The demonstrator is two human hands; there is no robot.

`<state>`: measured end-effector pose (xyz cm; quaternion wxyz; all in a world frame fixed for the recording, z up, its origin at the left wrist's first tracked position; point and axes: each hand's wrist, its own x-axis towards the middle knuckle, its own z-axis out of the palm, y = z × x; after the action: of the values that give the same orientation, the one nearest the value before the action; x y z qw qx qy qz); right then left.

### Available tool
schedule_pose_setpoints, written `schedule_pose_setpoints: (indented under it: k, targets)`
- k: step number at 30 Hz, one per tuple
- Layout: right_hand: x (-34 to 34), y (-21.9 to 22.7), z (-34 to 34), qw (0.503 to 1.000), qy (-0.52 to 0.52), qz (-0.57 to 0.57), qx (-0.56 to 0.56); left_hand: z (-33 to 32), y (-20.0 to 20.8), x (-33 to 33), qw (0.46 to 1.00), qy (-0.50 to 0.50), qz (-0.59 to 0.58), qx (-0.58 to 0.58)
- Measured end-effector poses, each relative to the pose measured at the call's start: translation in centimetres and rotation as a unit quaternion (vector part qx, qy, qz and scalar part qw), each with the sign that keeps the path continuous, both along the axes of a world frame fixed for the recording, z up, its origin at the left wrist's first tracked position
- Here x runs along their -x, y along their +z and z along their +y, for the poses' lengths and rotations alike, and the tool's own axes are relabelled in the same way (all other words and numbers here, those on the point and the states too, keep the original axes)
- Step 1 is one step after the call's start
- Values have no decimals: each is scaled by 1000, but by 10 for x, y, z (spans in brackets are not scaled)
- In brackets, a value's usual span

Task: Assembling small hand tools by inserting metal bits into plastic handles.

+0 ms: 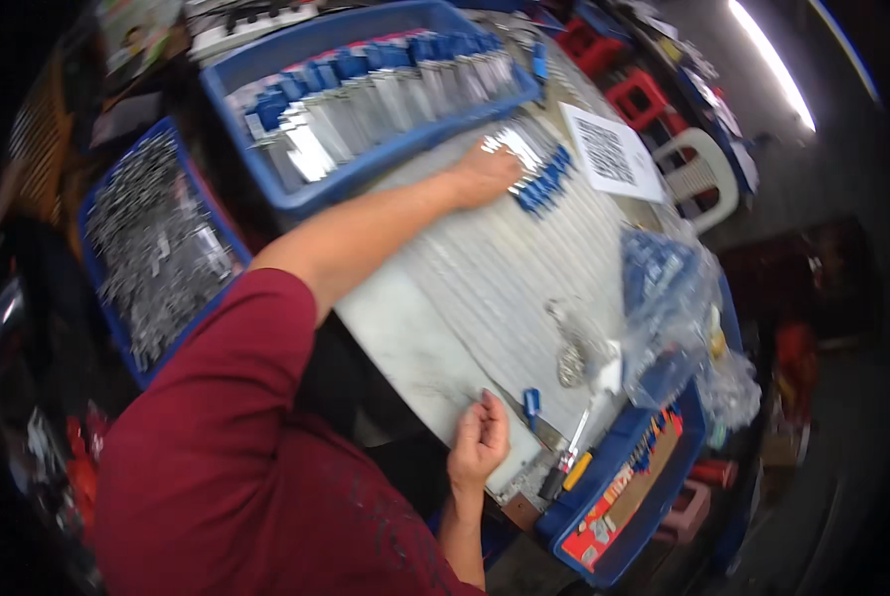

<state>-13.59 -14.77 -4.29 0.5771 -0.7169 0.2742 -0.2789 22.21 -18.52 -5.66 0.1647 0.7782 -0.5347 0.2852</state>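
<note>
My left hand (pixel 490 175) reaches across the table to a row of flat silver pieces with blue ends (pixel 543 185). It rests at their silver ends, and motion blur hides its fingers. Low over the near table edge, my right hand (pixel 480 443) has its fingers curled and closed; whatever they may hold does not show. A small blue piece (pixel 532 405) lies just right of it. Beyond that are a tool with a black handle (pixel 552 483) and a yellow piece (pixel 577 471). Small metal parts (pixel 571 364) sit in a clear bag farther up.
A blue tub (pixel 296 201) at the back holds many blue-ended silver pieces. Loose metal parts fill a blue bin (pixel 132 364) at left. At right are a printed code card (pixel 647 181), blue plastic bags (pixel 664 298) and another blue tub (pixel 698 417). White ridged sheeting (pixel 495 268) covers the table.
</note>
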Motion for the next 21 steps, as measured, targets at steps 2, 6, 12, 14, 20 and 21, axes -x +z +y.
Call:
schedule_pose_setpoints:
  k: [2,6,12,14,20,21]
  targets:
    - [0,-2,-1,1000,-14,-25,3,-13,-8,8,992,-20,51,115]
    - [2,-3,-6,999,-15,-27,34,21,29,77,984,-85,92,125]
    - [-3,-2,-8,999,-22,-28,41,136,63,157,974,-160,104,120]
    - [-2,-1,-9,999,0,-33,32,177,61,167,968,-171,133,126]
    - [0,-14,-19,998,7,-34,61,299,49,151,971,-7,187,148]
    - [3,-14,-22,999,16,-22,42,322,40,142,972,39,187,134]
